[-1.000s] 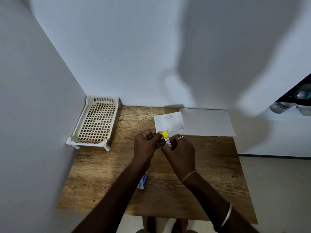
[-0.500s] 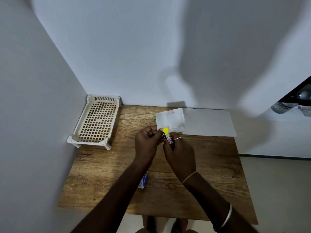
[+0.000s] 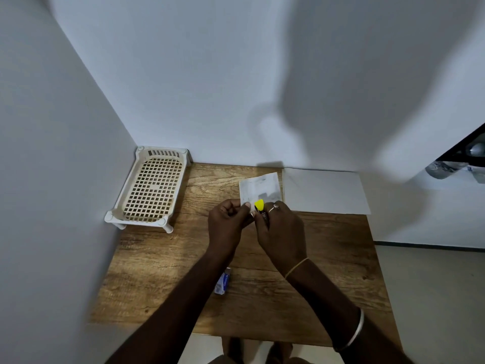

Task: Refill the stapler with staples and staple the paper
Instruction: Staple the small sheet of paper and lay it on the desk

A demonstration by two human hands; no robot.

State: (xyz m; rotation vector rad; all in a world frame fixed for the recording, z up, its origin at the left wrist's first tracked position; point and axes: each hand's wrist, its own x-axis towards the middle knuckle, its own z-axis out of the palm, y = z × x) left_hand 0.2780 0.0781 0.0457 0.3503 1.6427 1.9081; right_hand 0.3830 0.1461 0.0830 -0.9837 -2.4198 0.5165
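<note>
stapler at paper corner, stapling step
right hand clamped round stapler, left hand pinches paper corner just beside it; paper's light, floppy (hold near the corner), stapler small, rigid.

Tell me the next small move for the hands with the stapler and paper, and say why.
Probably squeeze the stapler shut with the right hand. That hand grips the stapler, yellow tip up, at the near edge of the small paper, which the left hand pinches just beside it. Whether the edge sits fully in the stapler's mouth cannot be told.
</note>
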